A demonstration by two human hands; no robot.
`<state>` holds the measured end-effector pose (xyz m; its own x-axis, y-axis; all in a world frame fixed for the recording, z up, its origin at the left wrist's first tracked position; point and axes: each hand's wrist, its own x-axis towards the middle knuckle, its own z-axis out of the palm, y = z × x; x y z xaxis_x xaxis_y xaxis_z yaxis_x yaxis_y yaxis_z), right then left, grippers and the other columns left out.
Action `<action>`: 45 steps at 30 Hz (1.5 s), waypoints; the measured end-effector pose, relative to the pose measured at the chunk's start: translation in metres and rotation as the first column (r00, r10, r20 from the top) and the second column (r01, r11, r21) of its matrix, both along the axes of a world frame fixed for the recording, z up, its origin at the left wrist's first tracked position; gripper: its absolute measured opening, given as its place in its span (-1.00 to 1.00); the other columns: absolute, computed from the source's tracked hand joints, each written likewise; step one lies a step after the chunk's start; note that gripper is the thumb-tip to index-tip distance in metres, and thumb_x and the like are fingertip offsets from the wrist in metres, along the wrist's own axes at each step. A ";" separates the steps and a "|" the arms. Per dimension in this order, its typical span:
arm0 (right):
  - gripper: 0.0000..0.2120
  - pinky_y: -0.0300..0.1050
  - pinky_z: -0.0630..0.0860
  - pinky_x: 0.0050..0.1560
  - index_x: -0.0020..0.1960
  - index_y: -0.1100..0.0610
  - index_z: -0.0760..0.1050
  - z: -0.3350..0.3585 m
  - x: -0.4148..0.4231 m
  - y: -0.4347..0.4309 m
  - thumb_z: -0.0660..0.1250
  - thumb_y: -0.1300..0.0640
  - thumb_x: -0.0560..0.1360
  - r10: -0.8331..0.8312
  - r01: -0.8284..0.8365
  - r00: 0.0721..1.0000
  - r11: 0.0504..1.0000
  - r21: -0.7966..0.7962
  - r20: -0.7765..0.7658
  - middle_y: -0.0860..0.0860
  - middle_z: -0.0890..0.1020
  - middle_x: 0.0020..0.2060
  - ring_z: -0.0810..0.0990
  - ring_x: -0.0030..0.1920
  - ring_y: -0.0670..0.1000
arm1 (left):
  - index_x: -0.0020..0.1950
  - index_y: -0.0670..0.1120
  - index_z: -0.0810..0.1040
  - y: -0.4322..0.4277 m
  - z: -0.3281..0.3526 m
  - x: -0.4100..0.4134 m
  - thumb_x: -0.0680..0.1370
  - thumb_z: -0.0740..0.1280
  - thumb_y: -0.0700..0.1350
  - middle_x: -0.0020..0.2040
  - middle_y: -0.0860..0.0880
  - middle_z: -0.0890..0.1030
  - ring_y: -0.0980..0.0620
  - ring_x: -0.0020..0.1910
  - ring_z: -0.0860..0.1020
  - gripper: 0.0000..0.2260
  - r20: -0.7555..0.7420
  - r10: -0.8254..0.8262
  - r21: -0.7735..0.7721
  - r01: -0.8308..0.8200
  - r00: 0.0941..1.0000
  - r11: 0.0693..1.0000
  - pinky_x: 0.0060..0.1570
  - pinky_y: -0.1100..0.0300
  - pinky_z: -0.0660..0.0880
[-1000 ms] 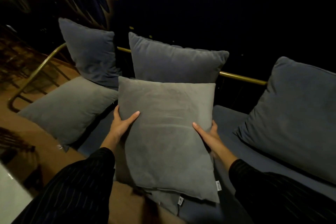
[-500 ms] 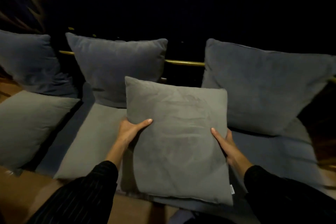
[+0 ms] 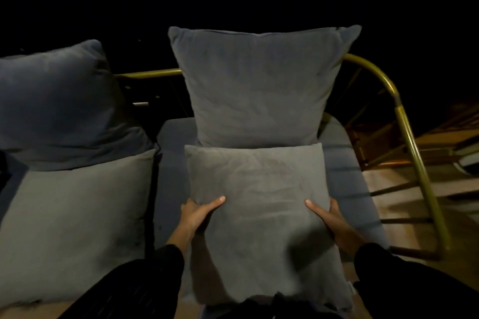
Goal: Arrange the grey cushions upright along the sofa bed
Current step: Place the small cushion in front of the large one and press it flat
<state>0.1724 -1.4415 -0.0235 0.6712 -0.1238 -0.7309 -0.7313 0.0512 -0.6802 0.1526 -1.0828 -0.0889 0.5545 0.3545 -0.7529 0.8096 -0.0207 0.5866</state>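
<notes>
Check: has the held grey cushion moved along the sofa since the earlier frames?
Yes. The held cushion went rightward along the sofa: it now fronts the rightmost back cushion, beside the brass rail's curved end.

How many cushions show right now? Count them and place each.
4. Held light grey cushion between both hands; large dark cushion upright behind it; dark cushion upright at left; light grey cushion lying before it. More may be out of frame.

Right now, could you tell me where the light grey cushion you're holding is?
In the head view, the light grey cushion is centre frame, between the left hand and right hand, before the upright dark cushion.
</notes>
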 end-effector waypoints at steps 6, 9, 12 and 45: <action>-0.46 -0.01 0.48 0.10 0.37 0.25 0.34 -0.023 0.035 -0.018 0.44 0.19 0.45 -0.048 0.047 0.999 0.996 -0.080 -0.003 0.14 0.55 0.22 0.56 0.13 0.14 | 0.45 -0.12 0.48 -0.045 0.022 0.047 0.00 0.50 0.49 0.52 -0.11 0.40 -0.17 0.54 0.28 0.15 -0.087 -0.036 -0.013 0.035 0.996 0.999 0.53 -0.06 0.26; -0.33 0.07 0.48 0.24 0.47 0.19 0.23 -0.033 0.041 -0.018 0.44 0.13 0.46 -0.006 0.001 0.999 0.996 -0.094 -0.052 0.15 0.49 0.31 0.52 0.24 0.17 | 0.47 -0.20 0.43 -0.063 0.020 0.048 0.26 0.51 0.36 0.59 -0.16 0.23 -0.18 0.59 0.15 -0.05 -0.132 -0.032 -0.018 0.030 0.991 0.999 0.57 -0.04 0.17; -0.35 -0.06 0.38 0.32 0.49 0.19 0.19 -0.040 0.048 -0.014 0.40 0.15 0.49 0.027 -0.031 0.998 0.996 -0.087 -0.050 0.12 0.44 0.35 0.44 0.33 0.09 | 0.46 -0.21 0.42 -0.067 0.009 0.047 0.32 0.52 0.29 0.59 -0.16 0.20 -0.18 0.58 0.15 -0.12 -0.166 0.016 0.010 -0.014 0.986 1.000 0.55 -0.06 0.19; -0.33 0.37 0.05 0.43 0.56 -0.14 -0.07 -0.035 0.023 0.074 0.16 -0.17 0.56 0.690 -0.504 0.720 0.449 -0.738 -0.073 0.00 -0.09 0.59 -0.09 0.58 0.18 | 0.57 0.33 -0.24 -0.126 0.035 0.030 0.47 0.28 0.36 0.59 -0.11 -0.43 -0.38 0.55 -0.37 -0.14 -0.205 -0.685 0.380 0.702 0.699 0.602 0.35 -0.58 -0.04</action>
<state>0.1954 -1.3676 -0.0580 0.8940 -0.0073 -0.4480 -0.2282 -0.8679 -0.4412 0.1828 -1.2091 -0.0542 0.7393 0.1416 -0.6584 0.4708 -0.8076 0.3550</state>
